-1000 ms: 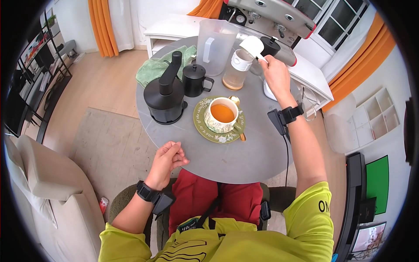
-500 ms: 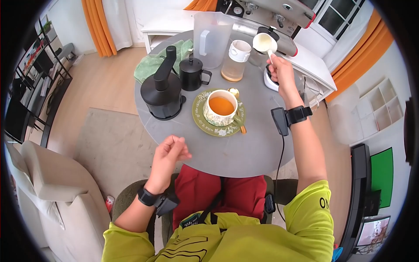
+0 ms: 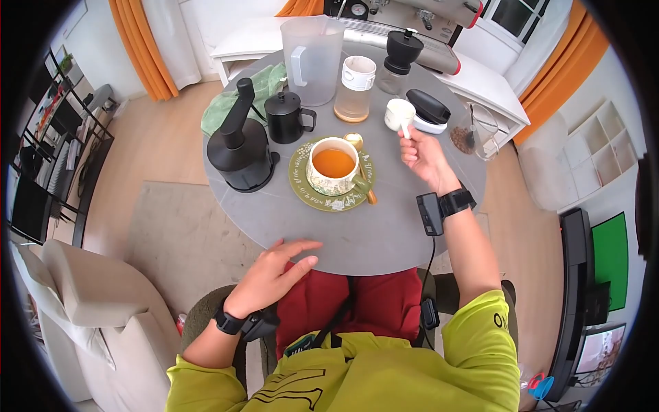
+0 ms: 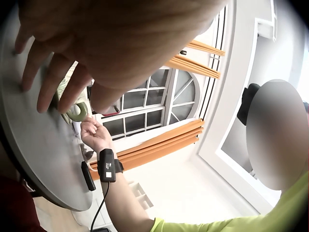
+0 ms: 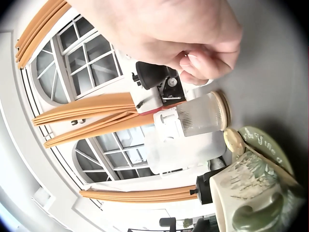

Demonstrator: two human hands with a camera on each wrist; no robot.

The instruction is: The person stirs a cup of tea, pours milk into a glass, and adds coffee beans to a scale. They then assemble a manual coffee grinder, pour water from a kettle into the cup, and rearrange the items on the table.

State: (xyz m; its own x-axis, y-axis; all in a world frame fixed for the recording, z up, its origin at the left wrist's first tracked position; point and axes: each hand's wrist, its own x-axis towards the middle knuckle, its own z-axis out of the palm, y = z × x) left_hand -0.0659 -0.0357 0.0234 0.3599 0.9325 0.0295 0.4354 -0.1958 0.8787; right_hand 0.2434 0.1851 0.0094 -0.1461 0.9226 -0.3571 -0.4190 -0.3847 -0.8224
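In the head view my right hand [image 3: 427, 161] pinches the handle of a small white scoop [image 3: 398, 115] over the right side of the table. Its bowl faces up. My left hand [image 3: 270, 276] lies at the table's near edge with fingers extended and holds nothing. Between the hands stands a patterned cup [image 3: 329, 185] of orange-brown liquid on a green saucer [image 3: 298, 184]. A gold spoon [image 3: 371, 196] rests on the saucer beside the cup's green handle. Behind them is a clear glass vessel [image 3: 351, 110] with a white collar and a little brown liquid at its bottom.
On the left are a black lever-handled appliance [image 3: 240, 154], a black lidded pot [image 3: 285, 120] and a green cloth [image 3: 218, 113]. A frosted pitcher [image 3: 314, 65] stands behind. To the right are a black-topped grinder [image 3: 403, 51], a black-and-white device [image 3: 429, 110] and a glass container with beans [image 3: 463, 139].
My right hand has brought the scoop from above the glass vessel, first rightward, then down nearer to me. My left hand's loosely curled fingers have straightened out.
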